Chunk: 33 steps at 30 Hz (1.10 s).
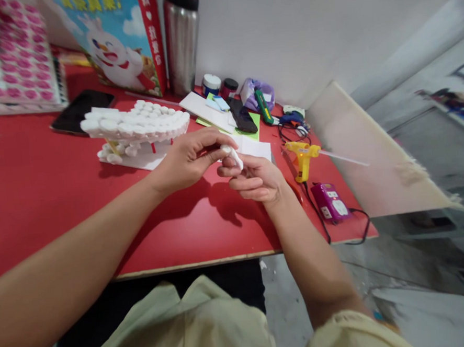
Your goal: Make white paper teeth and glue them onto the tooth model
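Note:
Both hands meet above the red table (173, 240), on a small lump of white clay (236, 158), soft-looking and slightly elongated. My left hand (194, 157) pinches its upper end between thumb and fingertips. From the other side my right hand (258, 178) grips the same lump with thumb and forefinger, its other fingers curled below. Left of my hands stands a white model (134, 122) covered in rounded white pieces, raised on red and yellow posts over a white base. Part of that base is hidden behind my left hand.
A yellow glue gun (304, 156) and a purple power socket (330, 201) with cords lie at the right. Behind are a green cutter (264, 106), paint jars (211, 84), papers (208, 112), a steel bottle (183, 45) and a printed box (114, 39). A dark phone (81, 110) lies left.

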Each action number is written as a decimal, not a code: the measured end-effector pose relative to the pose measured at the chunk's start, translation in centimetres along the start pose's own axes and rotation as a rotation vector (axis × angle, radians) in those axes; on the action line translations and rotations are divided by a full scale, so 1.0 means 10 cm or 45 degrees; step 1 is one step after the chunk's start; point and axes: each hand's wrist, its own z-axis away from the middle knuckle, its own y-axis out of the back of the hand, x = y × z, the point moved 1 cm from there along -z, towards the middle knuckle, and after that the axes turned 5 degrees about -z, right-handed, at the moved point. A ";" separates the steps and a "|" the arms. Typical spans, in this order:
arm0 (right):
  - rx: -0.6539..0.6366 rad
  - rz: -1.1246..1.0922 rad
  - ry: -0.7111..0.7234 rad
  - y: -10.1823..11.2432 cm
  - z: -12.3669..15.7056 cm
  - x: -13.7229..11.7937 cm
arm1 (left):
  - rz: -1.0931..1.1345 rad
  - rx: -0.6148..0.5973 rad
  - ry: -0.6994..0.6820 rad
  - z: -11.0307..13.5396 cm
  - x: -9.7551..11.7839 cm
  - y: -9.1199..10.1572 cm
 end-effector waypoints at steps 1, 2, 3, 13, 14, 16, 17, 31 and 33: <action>-0.010 -0.032 -0.015 0.00 0.01 0.00 | 0.000 -0.007 -0.007 0.00 0.00 0.00; -0.010 -0.066 -0.023 0.00 0.01 0.00 | -0.010 -0.012 -0.014 0.00 0.00 0.00; 0.002 -0.097 -0.017 0.00 0.01 0.00 | -0.027 -0.009 -0.020 0.00 -0.01 0.00; 0.261 -0.092 0.239 0.02 -0.06 0.02 | -0.169 0.023 -0.078 -0.02 -0.09 0.01; 0.279 -0.105 0.234 0.02 -0.05 0.02 | -0.178 0.019 -0.086 -0.02 -0.11 0.01; 0.311 -0.112 0.243 0.03 -0.05 0.01 | -0.204 0.000 -0.121 -0.02 -0.13 0.01; 0.331 -0.097 0.264 0.04 -0.04 0.01 | -0.222 -0.012 -0.144 -0.02 -0.14 0.01; 0.682 0.474 0.750 0.06 -0.08 0.08 | -0.392 0.003 -0.203 -0.02 -0.25 0.02; 0.731 0.541 0.774 0.05 -0.09 0.10 | -0.406 0.009 -0.165 -0.01 -0.26 0.01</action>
